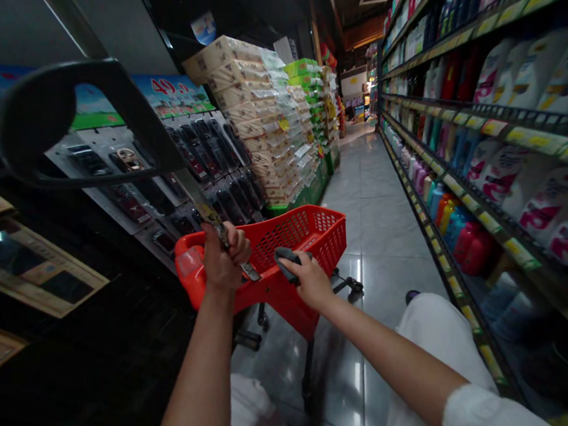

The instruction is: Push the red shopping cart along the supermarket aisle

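My left hand (224,257) is closed round the handle of a black frying pan (69,123), which I hold up at the upper left with its round body tilted toward me. A label wraps the handle near my fingers. My right hand (306,279) grips the dark handle (284,261) of a red plastic shopping cart (296,238) that stands on the tiled floor in front of me. The cart's basket looks empty from here.
Shelves of detergent bottles (501,172) line the right side of the aisle. On the left hang racks of small packaged goods (210,173), with stacked tissue packs (260,128) beyond. Framed items (32,264) sit at the far left. The tiled aisle (367,191) runs ahead.
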Demonstrator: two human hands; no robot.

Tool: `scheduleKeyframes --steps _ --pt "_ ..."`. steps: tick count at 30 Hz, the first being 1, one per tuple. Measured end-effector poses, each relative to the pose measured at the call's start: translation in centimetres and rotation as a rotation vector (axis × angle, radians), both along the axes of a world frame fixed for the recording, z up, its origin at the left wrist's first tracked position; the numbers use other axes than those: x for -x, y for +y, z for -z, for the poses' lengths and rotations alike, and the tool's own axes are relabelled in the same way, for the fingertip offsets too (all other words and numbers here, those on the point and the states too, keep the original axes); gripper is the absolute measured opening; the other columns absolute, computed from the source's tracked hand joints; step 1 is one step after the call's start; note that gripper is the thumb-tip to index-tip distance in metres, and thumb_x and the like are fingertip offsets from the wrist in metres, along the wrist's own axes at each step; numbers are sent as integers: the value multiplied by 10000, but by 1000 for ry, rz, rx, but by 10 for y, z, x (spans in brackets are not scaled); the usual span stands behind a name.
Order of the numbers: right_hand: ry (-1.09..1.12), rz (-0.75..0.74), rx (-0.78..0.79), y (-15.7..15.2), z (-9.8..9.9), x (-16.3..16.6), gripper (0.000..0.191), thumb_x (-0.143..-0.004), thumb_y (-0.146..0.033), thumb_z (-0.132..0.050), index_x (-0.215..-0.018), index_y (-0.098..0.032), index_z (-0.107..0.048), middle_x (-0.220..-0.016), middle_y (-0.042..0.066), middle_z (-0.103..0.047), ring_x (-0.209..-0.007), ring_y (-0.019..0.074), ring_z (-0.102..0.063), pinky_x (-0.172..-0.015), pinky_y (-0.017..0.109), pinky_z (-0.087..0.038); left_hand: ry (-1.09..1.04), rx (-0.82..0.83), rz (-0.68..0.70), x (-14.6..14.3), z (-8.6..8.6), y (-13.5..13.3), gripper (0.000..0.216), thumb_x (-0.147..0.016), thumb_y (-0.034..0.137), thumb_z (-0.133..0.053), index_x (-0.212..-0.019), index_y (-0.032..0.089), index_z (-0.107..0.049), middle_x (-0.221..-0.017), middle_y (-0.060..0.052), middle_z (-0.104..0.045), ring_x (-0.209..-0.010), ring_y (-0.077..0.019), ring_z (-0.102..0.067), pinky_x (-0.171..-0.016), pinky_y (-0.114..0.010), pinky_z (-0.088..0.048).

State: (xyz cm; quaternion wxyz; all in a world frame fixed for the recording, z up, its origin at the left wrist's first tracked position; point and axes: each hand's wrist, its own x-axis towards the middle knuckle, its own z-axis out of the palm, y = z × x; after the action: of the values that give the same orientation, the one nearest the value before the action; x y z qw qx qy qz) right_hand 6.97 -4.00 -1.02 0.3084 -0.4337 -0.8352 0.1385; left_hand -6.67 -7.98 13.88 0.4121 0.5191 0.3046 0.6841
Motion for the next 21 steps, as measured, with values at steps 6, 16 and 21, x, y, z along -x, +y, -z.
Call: scheduleKeyframes --steps 6,16,21 --pt "-62 177 95 73 22 -41 621 -823 -58 -479 -1327 -413 -554 -1438 -20 -457 -1058 201 -538 -906 310 -462 -17 95 143 3 -4 -5 615 -785 726 -520 -534 178 -395 -405 79 -235 -320 -44 -182 -328 -171 -139" --pt "-51 42 40 58 17 -19 655 -778 -66 -523 -1347 -389 -537 -1457 -23 -437 -1102 202 -520 -927 297 -446 -147 172 45 10 -7 3 626 -848 713 -396 -517 183 -345 -399 72 -209 -307 -40 -153 -319 -174 -100" --pt "-92 143 55 91 25 -40 559 -828 -87 -508 -1293 -385 -592 -1414 -17 -480 -1068 200 -532 -904 305 -445 -114 174 62 15 -8 3 631 -845 718 -394 -510 185 -354 -393 69 -206 -315 -44 -148 -316 -173 -106"
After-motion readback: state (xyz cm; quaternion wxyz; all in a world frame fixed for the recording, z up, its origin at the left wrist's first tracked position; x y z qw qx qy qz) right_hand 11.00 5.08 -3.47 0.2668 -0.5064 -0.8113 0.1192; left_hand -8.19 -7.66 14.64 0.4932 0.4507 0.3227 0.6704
